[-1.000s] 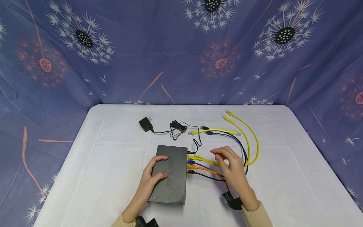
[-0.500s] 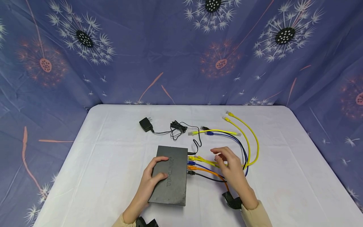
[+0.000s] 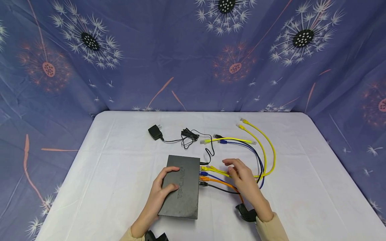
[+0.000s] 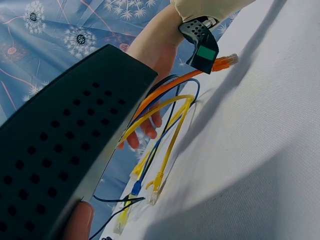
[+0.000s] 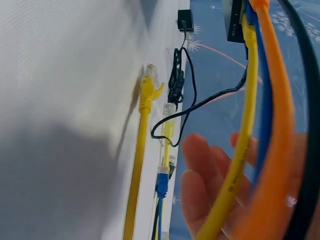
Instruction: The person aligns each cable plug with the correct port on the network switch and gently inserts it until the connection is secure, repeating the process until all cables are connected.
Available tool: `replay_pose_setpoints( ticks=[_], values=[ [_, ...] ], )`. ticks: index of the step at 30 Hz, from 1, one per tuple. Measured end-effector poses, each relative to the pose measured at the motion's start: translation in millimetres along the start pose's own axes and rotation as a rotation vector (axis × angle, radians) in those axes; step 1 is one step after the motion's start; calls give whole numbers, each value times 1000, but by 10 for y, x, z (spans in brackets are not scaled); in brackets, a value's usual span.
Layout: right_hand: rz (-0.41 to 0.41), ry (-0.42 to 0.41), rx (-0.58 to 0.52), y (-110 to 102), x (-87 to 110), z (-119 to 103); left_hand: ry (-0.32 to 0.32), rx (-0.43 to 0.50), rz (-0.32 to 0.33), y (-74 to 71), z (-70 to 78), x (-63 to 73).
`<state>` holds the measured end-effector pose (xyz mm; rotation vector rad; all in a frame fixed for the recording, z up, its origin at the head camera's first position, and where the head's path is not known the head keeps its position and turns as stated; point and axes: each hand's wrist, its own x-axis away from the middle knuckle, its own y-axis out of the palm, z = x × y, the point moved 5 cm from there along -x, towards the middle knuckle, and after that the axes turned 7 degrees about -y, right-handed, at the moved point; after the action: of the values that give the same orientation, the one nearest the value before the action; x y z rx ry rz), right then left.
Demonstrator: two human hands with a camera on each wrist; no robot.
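Note:
My left hand [image 3: 158, 192] grips the left side of a dark grey TP-LINK network switch [image 3: 187, 204], thumb and a finger on its top. In the left wrist view the switch's perforated face [image 4: 60, 145] is close to the camera, a fingertip [image 4: 80, 220] at its edge. Plugged into its right side are yellow [image 3: 204, 168], blue [image 3: 204, 173], orange [image 3: 205, 178] and black network cables [image 3: 204, 184], plus a thin power lead [image 3: 204, 163]. My right hand [image 3: 247, 184] hovers over these cables, fingers loosely bent; nothing shows in its grasp. Cables partly cover it in the right wrist view.
A black power adapter [image 3: 155, 132] lies at the back, its cord [image 3: 189, 134] bundled. Loose ends of yellow cables [image 3: 272, 147] and blue ones [image 3: 238, 143] spread behind the right hand. A short yellow cable [image 3: 229, 138] lies across them. White cloth [image 3: 120, 180] covers the table.
The right hand has shifted slightly left and down, its fingers a little closer to the switch. The switch and left hand have barely moved.

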<state>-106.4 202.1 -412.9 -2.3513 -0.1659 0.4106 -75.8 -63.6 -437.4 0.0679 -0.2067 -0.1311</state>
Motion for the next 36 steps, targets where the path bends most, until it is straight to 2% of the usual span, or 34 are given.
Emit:
replay_pose_setpoints(
  ticks=[6,13,21,27,36],
  values=[
    [-52,67,1,64,10,80,1,-2,1,3,-2,-3],
    [-87,87,1,132,15,139,0,-12,5,-2,-24,-2],
    [-133,155,-49,204,11,195,4,-14,2,-4,-45,-4],
    [-134,169,-82,220,12,206,8,-14,3,-7,-46,-4],
    [-87,145,-16,174,4,187,3,-9,4,-3,-51,-3]
  ],
)
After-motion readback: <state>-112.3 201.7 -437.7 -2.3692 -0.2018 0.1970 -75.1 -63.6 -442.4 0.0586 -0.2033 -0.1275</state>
